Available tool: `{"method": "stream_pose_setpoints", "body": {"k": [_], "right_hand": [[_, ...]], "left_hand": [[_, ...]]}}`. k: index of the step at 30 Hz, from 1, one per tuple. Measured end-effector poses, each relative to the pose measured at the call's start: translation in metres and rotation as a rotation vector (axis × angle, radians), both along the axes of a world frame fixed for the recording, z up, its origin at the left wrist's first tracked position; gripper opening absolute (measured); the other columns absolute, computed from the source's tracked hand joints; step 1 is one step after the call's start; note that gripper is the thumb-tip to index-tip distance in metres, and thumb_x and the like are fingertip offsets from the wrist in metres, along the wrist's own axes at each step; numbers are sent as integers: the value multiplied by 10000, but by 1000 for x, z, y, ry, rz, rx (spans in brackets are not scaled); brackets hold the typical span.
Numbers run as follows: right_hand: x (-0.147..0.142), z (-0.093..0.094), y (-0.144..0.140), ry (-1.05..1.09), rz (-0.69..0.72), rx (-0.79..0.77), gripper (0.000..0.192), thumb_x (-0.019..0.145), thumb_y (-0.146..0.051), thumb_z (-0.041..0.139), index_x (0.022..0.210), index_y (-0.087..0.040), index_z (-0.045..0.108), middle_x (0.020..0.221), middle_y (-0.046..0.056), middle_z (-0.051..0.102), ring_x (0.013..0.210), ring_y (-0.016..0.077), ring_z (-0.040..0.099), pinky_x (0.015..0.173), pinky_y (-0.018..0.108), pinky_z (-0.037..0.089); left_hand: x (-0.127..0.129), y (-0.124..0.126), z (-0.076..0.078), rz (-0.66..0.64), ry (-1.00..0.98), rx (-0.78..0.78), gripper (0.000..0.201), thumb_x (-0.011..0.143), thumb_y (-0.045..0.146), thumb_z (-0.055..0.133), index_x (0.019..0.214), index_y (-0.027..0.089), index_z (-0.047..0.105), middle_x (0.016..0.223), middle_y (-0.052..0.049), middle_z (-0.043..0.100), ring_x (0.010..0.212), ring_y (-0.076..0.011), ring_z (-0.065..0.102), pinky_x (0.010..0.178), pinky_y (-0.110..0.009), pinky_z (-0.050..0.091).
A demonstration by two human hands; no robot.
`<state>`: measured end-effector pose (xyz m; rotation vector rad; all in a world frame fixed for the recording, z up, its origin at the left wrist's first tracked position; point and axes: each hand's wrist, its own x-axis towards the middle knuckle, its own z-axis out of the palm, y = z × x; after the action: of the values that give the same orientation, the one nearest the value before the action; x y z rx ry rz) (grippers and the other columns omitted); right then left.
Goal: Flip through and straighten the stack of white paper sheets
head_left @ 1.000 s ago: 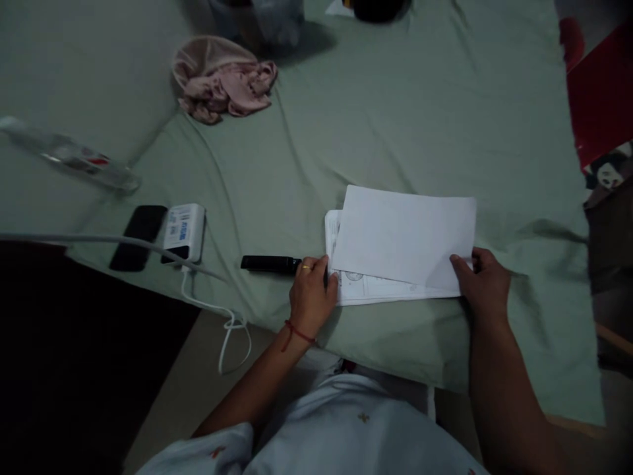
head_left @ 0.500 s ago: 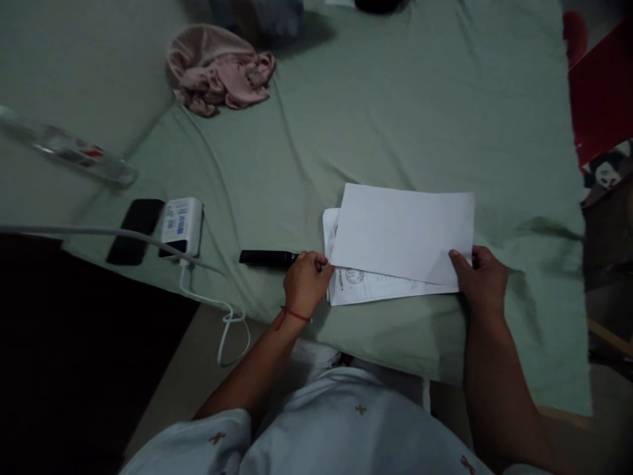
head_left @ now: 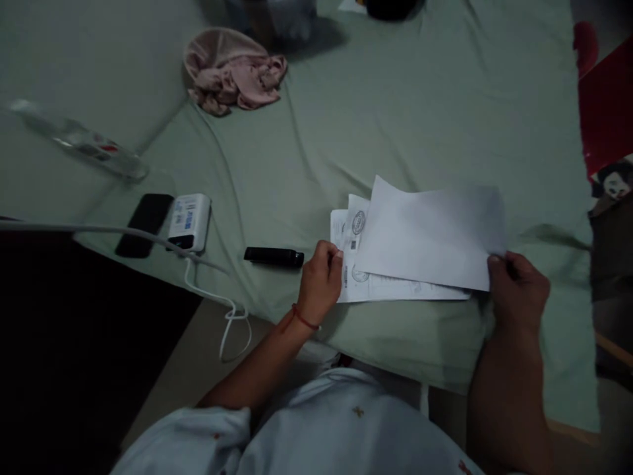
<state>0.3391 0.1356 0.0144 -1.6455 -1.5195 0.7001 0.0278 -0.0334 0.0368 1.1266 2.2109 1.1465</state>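
A small stack of white printed papers [head_left: 390, 287] with round stamps lies on a pale green bedsheet [head_left: 405, 112] near its front edge. My left hand [head_left: 321, 280] rests on the stack's left edge, fingers curled onto the sheets. My right hand [head_left: 519, 290] pinches the lower right corner of the blank top sheet [head_left: 430, 234], which is lifted and shifted to the right, uncovering a second stamped page [head_left: 357, 224]. A black stick-shaped device [head_left: 273, 256] lies just left of my left hand.
A white power bank [head_left: 188, 221] with a white cable [head_left: 217, 307] and a black phone [head_left: 144, 224] lie at the left. A clear plastic bottle [head_left: 84, 142] lies further left. Crumpled pink cloth [head_left: 232, 72] sits at the back. Something red [head_left: 606, 105] is at the right edge.
My right hand has drawn the top sheet to the right and up, exposing the stamped page beneath. My left hand stays on the stack's left edge.
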Motion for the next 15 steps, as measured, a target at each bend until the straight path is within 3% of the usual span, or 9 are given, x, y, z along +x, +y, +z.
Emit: {"method": "stream_pose_setpoints", "body": {"k": [5,8,11,15], "right_hand": [[-5,10,-7,109,47,-89,290,775,-461,750,938,-222,775,821,25,690,714,195,570,670,347,480],[-8,8,-9,89,87,-116,297,781,-494,774,886,-216,754,768,0,650,676,169,542,632,316,449],[-7,5,-10,71,178,-133,300,794,-503,778,895,-222,760,763,1,655,674,170,551,628,318,444],[-4,1,-11,52,224,-153,319,809,-522,767,923,-225,770,770,15,671,676,185,567,625,334,451]], "left_hand": [[-3,15,-26,187,-331,-16,119,984,308,542,894,237,511,696,46,530,632,-145,530,613,-254,409],[-4,18,-35,252,-439,-7,115,969,338,573,990,226,576,718,37,581,627,-149,550,612,-254,438],[-4,18,-32,255,-456,22,188,978,366,558,1061,208,617,796,1,670,717,-167,628,673,-266,493],[0,18,-19,146,-417,0,253,952,370,624,1129,190,636,802,-18,722,738,-193,674,675,-280,504]]}}
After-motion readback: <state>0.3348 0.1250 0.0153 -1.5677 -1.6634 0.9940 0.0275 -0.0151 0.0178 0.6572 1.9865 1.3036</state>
